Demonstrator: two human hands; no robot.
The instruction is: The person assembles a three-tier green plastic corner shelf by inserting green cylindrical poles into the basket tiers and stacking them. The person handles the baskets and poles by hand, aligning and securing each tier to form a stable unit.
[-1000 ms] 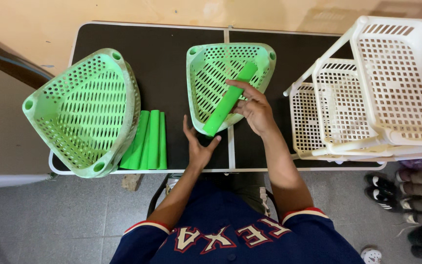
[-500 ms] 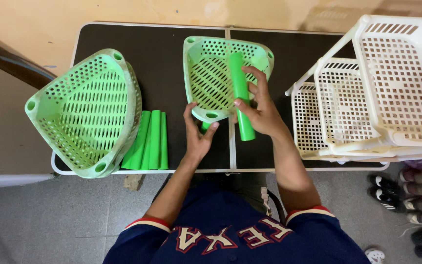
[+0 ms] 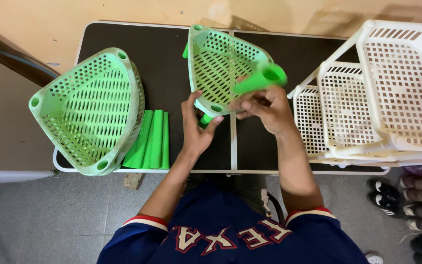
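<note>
The right hand (image 3: 264, 107) is clenched around a green tube (image 3: 260, 80) — tilted up over the green basket (image 3: 221, 63). The left hand (image 3: 196, 127) cups the basket's near corner on the black bench (image 3: 172, 54), touching a second tube (image 3: 205, 120).

basket (image 3: 223, 68) mid-table (image 3: 167, 54), second basket (image 3: 86, 110) left, tubes (image 3: 153, 139) between, rack (image 3: 382, 93) right

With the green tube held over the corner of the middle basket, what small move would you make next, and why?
Probably tip the green tube upright and lower its end into the round corner socket of the green basket. The right hand holds the tube tilted just above that corner, not yet seated, while the left hand steadies the basket's near edge by a leg already under it.
</note>
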